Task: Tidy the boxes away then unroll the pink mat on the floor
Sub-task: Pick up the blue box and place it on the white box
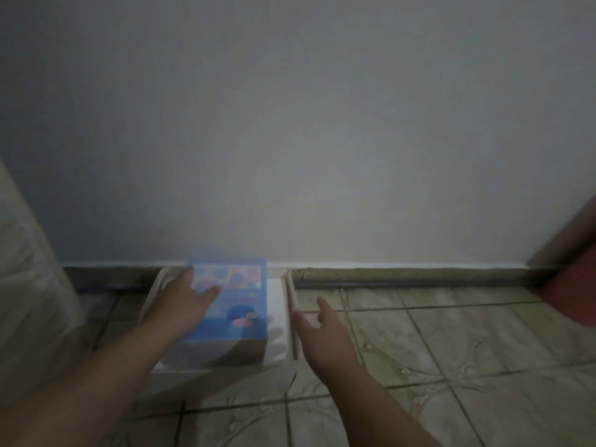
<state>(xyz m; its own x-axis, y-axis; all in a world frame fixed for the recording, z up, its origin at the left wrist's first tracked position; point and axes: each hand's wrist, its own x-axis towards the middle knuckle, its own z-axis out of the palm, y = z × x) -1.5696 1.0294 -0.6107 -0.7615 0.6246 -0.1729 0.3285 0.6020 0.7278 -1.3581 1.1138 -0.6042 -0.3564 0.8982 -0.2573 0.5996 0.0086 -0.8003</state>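
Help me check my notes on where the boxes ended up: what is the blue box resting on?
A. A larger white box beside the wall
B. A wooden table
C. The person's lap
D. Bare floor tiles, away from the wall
A: the blue box sits on top of a larger white box on the tiled floor against the wall, with the left hand laid flat on the blue lid.

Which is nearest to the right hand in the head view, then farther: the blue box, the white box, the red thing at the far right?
From the right hand:
1. White box, just left of its fingertips.
2. Blue box, farther left, stacked on the white one, under the left hand.
3. Red thing, far right by the wall.
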